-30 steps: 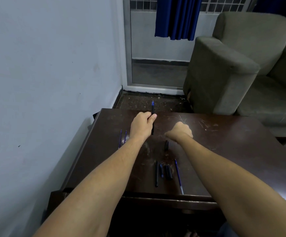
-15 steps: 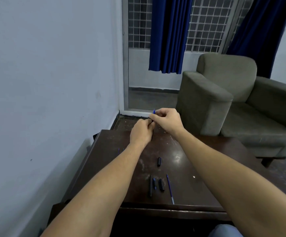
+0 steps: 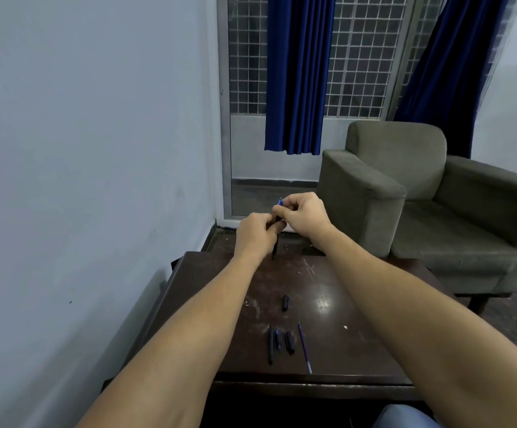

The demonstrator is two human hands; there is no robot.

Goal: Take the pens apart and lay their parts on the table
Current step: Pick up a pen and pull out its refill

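Hands are together, raised above the far edge of the desk (image 3: 359, 341), and both are clamped on one pen (image 3: 275, 247). Left hand (image 3: 255, 234) grips the black lower length of the pen, fingers curled round it. Right hand (image 3: 302, 216) pinches the upper end and touches the left hand's fingers. Pen stands near upright, slightly tilted. Its blue tip (image 3: 280, 201) shows above the right hand, and its black lower end hangs below the left hand, seen against the far edge of the desk. Whether the pen's sections have come apart inside the grip cannot be told.

Loose parts lie on the desk. One short black cap (image 3: 285, 303) lies alone near the middle. Toward the near edge, four pieces lie in a row, roughly parallel, running from near edge to far edge. From the left they are a long black barrel (image 3: 270, 344), a short blue-and-black piece (image 3: 278, 338), a short black piece (image 3: 289, 341) and a thin blue refill (image 3: 304, 347), which sits slightly apart. Barrel and the two short pieces lie just beside one another; contact between them cannot be confirmed.

Desk surface is dark brown and scratched, with a bright reflection to the right of the cap. Grey-green armchair (image 3: 405, 193) stands beyond the far right corner. Blue curtain (image 3: 297, 72) hangs at the grilled window behind. Pale wall (image 3: 81, 149) runs along the left edge.
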